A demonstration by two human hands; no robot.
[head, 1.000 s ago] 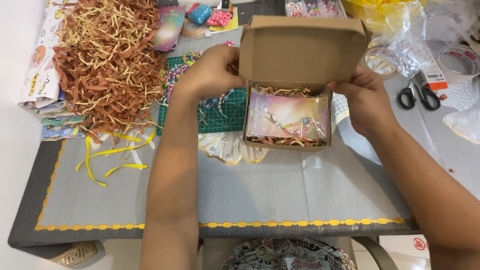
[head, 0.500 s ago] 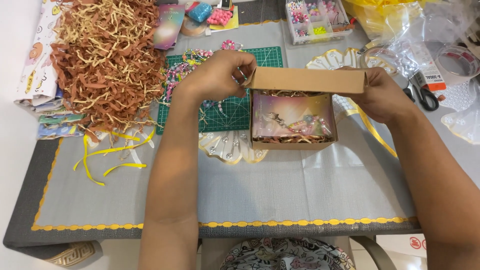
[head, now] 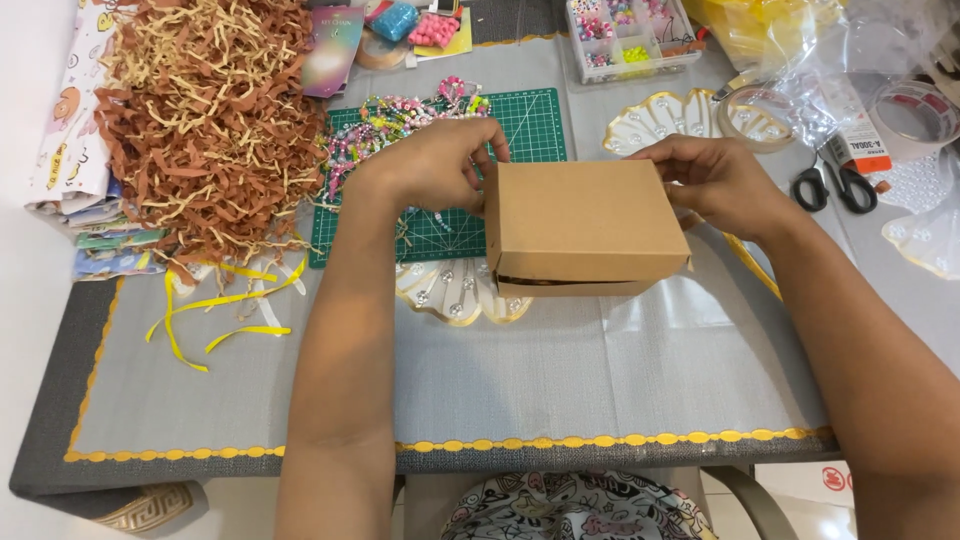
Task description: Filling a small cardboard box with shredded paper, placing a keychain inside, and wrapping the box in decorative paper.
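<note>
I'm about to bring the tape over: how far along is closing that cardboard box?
Nearly done. The lid of the cardboard box is folded down over the top, hiding the contents. The left hand and right hand grip its far corners. A dark gap shows along the front edge, so the lid is not fully seated. No tape on it.

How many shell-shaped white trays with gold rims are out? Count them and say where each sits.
3 show. One shell tray lies partly under the cardboard box, one beyond the right hand, one at the right edge. Others may be hidden.
</note>
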